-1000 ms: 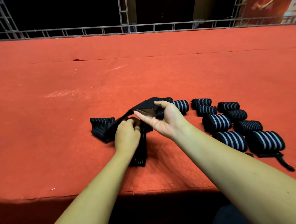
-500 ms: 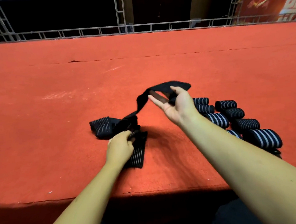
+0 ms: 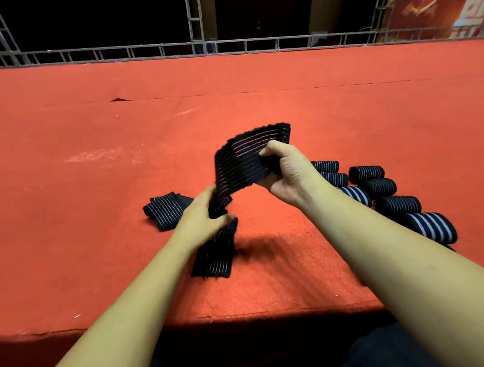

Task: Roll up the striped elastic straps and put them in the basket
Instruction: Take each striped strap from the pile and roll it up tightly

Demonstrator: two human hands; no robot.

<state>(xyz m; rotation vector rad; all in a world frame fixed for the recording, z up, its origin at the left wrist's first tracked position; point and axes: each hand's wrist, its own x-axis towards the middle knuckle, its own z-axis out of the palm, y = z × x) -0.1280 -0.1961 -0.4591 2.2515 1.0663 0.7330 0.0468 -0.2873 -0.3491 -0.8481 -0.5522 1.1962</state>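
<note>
Right grip: the right hand [image 3: 287, 177], mid-frame, is closed round the upper end of the strap [image 3: 242, 166]; fingers curled over its edge.
Left grip: the left hand [image 3: 202, 224], lower and to the left, pinches the same strap further down; it is a little blurred, yet thumb and fingers plainly close on the cloth.
Strap: held up off the carpet [image 3: 94, 192] between the two hands, stripes toward the camera, slack and bowed; its tail hangs below the left hand and the end lies on the carpet.
Step in hand: by my judgement, straightening the strap before rolling it.
Doing it well: take out slack and any twist first; start from the end in the right hand with a small, tight first turn; keep both edges level so the roll does not cone; let the left hand feed the tail under light tension, since elastic will likely spring open if let go; hold the last turn closed until the roll is put down.
Straps in hand: one.
Flat piece [image 3: 166, 210]: one, left of the left hand; whether it joins the held strap behind that hand cannot be told.
Rolls [image 3: 398, 205]: seven show, right of centre; the right forearm may hide more.
Basket: none in view.
</note>
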